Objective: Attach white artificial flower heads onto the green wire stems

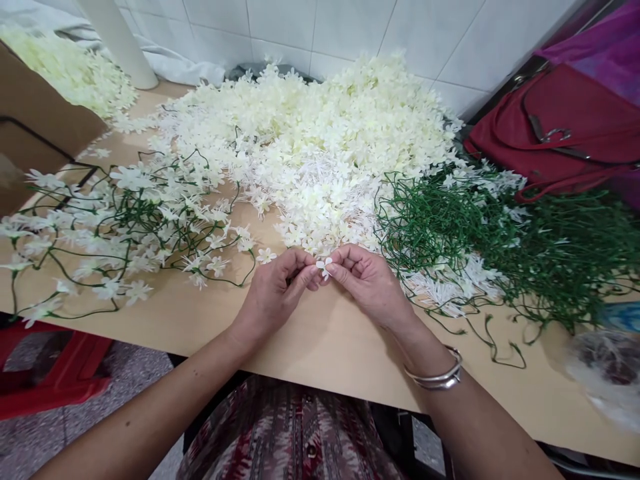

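Flower (324,268) pinched in both hands

Left hand (273,290) and right hand (370,285): thumb and fingertips of each closed on the one white flower, above the table (325,347), just before the blossom pile (325,133). Strung flowers (135,230) left; green stems (445,213) right, near red bag (575,123).

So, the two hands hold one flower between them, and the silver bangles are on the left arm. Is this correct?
Not quite: the head view shows the silver bangles on the right arm. The left hand and right hand do hold one flower between them.
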The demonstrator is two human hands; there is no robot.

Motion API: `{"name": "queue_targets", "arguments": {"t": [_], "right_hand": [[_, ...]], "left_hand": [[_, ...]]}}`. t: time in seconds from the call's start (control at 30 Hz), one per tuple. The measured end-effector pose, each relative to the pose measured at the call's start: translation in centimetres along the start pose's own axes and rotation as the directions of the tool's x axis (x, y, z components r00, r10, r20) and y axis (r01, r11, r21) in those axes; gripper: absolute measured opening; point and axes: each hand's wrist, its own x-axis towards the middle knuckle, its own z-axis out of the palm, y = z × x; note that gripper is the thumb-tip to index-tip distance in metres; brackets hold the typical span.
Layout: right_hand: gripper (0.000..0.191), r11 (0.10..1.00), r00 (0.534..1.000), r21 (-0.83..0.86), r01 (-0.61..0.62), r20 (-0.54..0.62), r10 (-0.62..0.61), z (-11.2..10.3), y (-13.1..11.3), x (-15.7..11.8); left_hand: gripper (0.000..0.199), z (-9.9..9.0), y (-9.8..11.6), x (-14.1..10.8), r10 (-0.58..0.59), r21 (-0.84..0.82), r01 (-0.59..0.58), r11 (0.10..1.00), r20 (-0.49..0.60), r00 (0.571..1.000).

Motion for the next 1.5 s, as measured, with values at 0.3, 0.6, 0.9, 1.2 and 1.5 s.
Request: {"name": "queue_targets", "arguments": {"t": [0.3,0.6,0.9,1.2,1.5], "right_hand": [[0.03,0.998,1.0,-0.055,0.012,-0.024,-0.013,0.1,-0.3,-0.2],[0.022,0.999,1.0,-0.04,0.006,-0.015,-0.006,0.8,-0.2,-0.4],[0.031,0.999,1.0,0.039,0.004,0.0,-0.004,0.1,0.0,0.3],[0.028,0.998,0.999,0.057,-0.028,0.018,0.027,-0.3,0.2,0.3],[0.024,1.0,1.0,-0.023,-0.004,0.006,0.004,0.4,-0.2,0.1]], "left_hand": [[0.007,0.1,-0.3,0.0,-0.088,-0.1,0.09,0.991,0.019,0.996],[0.01,-0.1,-0.2,0.1,-0.114,-0.06,0.116,0.992,0.031,0.993],[0.012,0.1,0.0,0.1,-0.162,-0.222,0.168,0.961,0.047,0.986],[0.013,0.0,-0.6,0.0,-0.203,-0.245,0.209,0.947,0.046,0.978],[0.011,-0.1,-0.3,0.0,-0.188,-0.152,0.191,0.97,0.039,0.981]]}}
